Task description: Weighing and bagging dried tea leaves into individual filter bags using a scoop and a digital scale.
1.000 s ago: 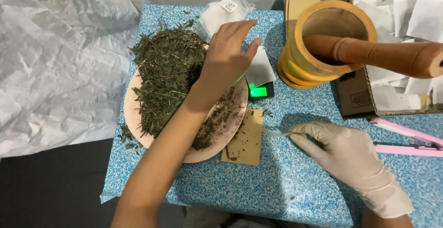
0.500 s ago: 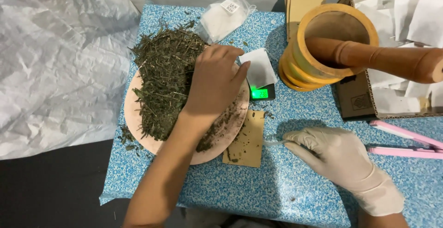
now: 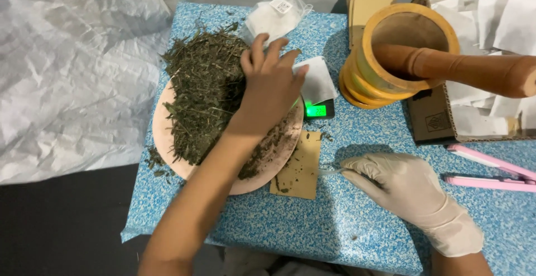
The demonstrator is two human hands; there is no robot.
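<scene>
left hand point(image 3: 272, 89): bare, grip curled loosely over heap of dried green herb point(image 3: 204, 94) on round pink plate point(image 3: 167, 136), herb directly beneath, nearer this hand | right hand point(image 3: 405, 189): white-gloved, pinching small pale tool, tip toward tan paper sachet point(image 3: 300, 167) on blue speckled desk point(image 3: 312, 225)

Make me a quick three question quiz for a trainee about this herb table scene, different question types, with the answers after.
1. True or false: the right hand wears a pale glove.
2. Multiple choice: the left hand rests on A) the wooden mortar, B) the pile of dried herbs on the round plate, C) the pink tool.
3. Fill in: the pestle leans inside the ____.

Key: 1 true; 2 B; 3 mortar. The small scale with the lit green screen sits between plate and mortar, and a brown paper packet lies beside the plate.
</scene>
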